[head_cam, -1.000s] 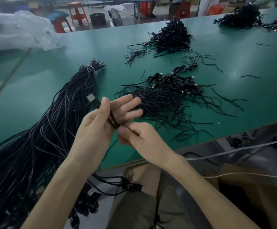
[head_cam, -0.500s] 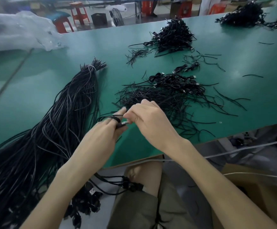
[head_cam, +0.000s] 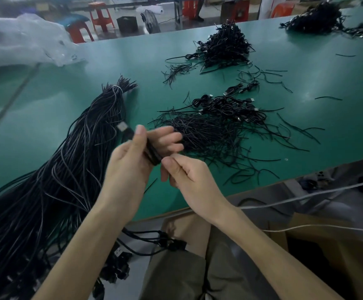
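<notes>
Fingers [head_cam: 169, 146] of the left hand [head_cam: 128, 163] are clamping the coiled cable [head_cam: 153, 153] above the table [head_cam: 306, 83] edge, plug [head_cam: 122, 127] up. Right hand [head_cam: 189, 178] is pinching the coil's lower end; we are advising a tight wrap there so loops cannot spring.

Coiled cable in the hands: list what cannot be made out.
Head view: coiled cable mostly hidden inside the left hand.
Head view: whether the right hand pinches anything, hidden by its curled fingers.
Head view: plug detail, blurred.
Head view: cable bundle, near end cut by bottom edge.
</notes>
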`<state>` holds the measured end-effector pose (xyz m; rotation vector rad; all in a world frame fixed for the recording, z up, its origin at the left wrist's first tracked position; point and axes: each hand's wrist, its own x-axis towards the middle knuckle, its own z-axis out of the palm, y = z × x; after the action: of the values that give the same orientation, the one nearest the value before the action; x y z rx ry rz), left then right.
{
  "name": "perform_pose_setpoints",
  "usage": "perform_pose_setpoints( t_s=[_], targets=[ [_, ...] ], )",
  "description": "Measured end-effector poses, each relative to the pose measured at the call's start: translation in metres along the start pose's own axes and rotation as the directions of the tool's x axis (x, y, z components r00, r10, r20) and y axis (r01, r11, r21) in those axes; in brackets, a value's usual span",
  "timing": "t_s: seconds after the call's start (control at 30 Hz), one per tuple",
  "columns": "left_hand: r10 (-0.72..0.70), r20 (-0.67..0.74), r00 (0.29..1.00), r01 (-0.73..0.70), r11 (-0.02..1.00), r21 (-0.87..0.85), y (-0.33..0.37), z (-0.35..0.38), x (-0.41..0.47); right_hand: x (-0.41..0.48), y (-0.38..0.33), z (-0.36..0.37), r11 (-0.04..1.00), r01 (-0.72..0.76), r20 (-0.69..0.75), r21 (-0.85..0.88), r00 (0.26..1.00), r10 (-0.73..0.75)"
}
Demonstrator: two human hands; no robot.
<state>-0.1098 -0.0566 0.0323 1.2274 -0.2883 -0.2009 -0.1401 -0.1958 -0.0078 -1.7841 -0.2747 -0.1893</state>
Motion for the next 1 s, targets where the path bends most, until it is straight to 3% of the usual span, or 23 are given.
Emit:
perform_pose_setpoints(
  t_s=[0.1, 0.2, 0.43, 0.63, 0.77, 0.9, 1.0],
  targets=[
    [0.067, 0.039, 0.997, -0.064, 0.995, -0.079, 0.012, -0.007, -0.001, 0.003, 0.0, -0.009, 0.999, -0.023, 0.009, -0.049, 1.0, 0.023],
    [0.039, 0.14, 0.989, -0.037, 0.999, -0.017, 0.016, -0.009, -0.007, 0.007, -0.003, -0.013, 0.995, -0.009, 0.086, -0.098, 0.996, 0.018],
    [-0.015, 0.049, 0.999, 0.015, 1.0, -0.012, 0.006, -0.007, -0.004, 0.002, -0.004, -0.011, 0.982, -0.095, 0.153, -0.165, 0.981, 0.121],
    [0.03, -0.067, 0.997, -0.015, 0.977, 0.215, -0.011, 0.007, -0.003, 0.002, -0.008, -0.006, 0.984, -0.154, 0.169, 0.086, 0.976, 0.138],
    [0.013, 0.041, 0.999, -0.019, 0.99, 0.137, -0.015, 0.013, -0.003, 0.007, -0.006, -0.008, 0.964, -0.136, 0.077, 0.23, 0.99, 0.121],
    [-0.07, 0.273, 0.959, 0.048, 0.995, 0.088, -0.01, 0.001, -0.002, 0.0, -0.002, -0.013, 0.984, -0.091, -0.014, 0.151, 0.995, 0.094],
    [-0.135, 0.422, 0.896, 0.059, 0.98, 0.19, 0.0, -0.009, -0.003, -0.006, -0.001, -0.014, 0.996, -0.074, -0.025, 0.057, 0.997, 0.075]
  ],
)
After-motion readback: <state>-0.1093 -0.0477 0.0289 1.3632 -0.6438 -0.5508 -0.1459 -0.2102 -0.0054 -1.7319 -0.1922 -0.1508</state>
